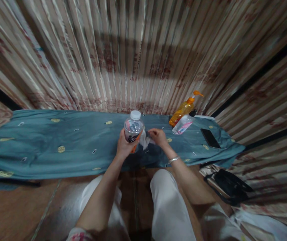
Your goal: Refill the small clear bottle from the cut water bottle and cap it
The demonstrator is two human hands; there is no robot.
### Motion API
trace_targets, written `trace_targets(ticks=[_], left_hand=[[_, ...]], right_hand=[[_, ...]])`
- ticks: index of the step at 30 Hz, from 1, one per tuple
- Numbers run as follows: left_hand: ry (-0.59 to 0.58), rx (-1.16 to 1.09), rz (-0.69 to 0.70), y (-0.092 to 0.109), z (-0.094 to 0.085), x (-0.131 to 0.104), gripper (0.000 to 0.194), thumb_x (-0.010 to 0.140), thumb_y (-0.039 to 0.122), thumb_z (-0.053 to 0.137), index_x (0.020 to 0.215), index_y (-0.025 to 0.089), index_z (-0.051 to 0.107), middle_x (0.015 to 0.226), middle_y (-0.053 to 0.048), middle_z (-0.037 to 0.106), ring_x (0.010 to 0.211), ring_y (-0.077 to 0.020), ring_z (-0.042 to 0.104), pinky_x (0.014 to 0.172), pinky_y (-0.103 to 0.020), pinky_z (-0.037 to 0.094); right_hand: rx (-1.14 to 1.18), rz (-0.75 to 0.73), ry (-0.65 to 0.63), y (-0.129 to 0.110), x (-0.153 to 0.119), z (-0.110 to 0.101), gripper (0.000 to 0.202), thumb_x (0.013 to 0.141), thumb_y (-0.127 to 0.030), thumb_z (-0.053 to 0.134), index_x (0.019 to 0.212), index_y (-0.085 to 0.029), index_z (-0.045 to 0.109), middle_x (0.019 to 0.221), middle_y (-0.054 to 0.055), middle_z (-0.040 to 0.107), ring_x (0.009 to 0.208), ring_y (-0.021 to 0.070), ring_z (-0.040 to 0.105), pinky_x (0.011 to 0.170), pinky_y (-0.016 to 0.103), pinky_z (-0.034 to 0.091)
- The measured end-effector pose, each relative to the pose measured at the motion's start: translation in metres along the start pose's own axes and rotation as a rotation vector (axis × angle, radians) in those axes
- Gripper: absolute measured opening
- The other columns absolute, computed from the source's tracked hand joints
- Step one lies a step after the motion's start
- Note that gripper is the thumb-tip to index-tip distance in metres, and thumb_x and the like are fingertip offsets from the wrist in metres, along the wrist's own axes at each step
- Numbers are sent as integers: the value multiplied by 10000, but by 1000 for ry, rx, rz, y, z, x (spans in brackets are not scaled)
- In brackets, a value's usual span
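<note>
My left hand is wrapped round a clear plastic bottle with a white cap and a dark and orange label. The bottle stands upright over the cloth-covered table. Just to its right, my right hand is closed, thumb and fingers pinched together on a white tissue. The tissue hangs crumpled between the bottle and my right fingers. Whether it touches the bottle I cannot tell. A silvery bracelet circles my right wrist.
An orange pump bottle and a clear bottle with a pink label are at the back right. A dark phone lies beyond them on the teal tablecloth. A black bag sits below right. Pleated curtains hang behind.
</note>
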State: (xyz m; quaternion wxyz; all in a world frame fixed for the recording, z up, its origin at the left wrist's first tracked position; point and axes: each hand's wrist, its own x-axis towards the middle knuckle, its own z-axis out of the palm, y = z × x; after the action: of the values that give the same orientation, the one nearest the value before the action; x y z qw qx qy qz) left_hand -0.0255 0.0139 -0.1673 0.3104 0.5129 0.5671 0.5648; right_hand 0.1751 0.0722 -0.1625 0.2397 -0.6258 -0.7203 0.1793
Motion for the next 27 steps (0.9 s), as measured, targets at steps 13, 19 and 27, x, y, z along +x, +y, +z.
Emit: trace_targets(ticks=[13, 19, 27], left_hand=[[62, -95, -43, -2, -5, 6, 770, 512, 320, 873, 1188, 193, 527, 1165, -75, 682, 1085, -272, 670, 950, -401, 526], [4, -148, -48, -6, -8, 4, 905, 483, 274, 879, 1289, 202, 474, 1287, -105, 649, 1177, -287, 643, 1047, -443, 486], [1, -63, 9, -2, -7, 2, 779, 479, 311, 883, 1177, 195, 557, 1142, -73, 694, 1066, -281, 671, 1000, -463, 510]], right_hand=[[229, -56, -169, -26, -52, 43, 542, 750, -135, 644, 1292, -113, 647, 1437, 208, 589, 1361, 320, 533, 1178, 485, 361], [460, 46, -59, -28, -32, 20, 414, 901, -366, 469, 1170, -136, 682, 1047, 130, 767, 908, 249, 724, 840, 381, 561], [743, -236, 52, -82, -20, -22, 505, 898, -415, 537, 1349, -207, 627, 1325, 60, 694, 1227, 233, 634, 1075, 378, 482]])
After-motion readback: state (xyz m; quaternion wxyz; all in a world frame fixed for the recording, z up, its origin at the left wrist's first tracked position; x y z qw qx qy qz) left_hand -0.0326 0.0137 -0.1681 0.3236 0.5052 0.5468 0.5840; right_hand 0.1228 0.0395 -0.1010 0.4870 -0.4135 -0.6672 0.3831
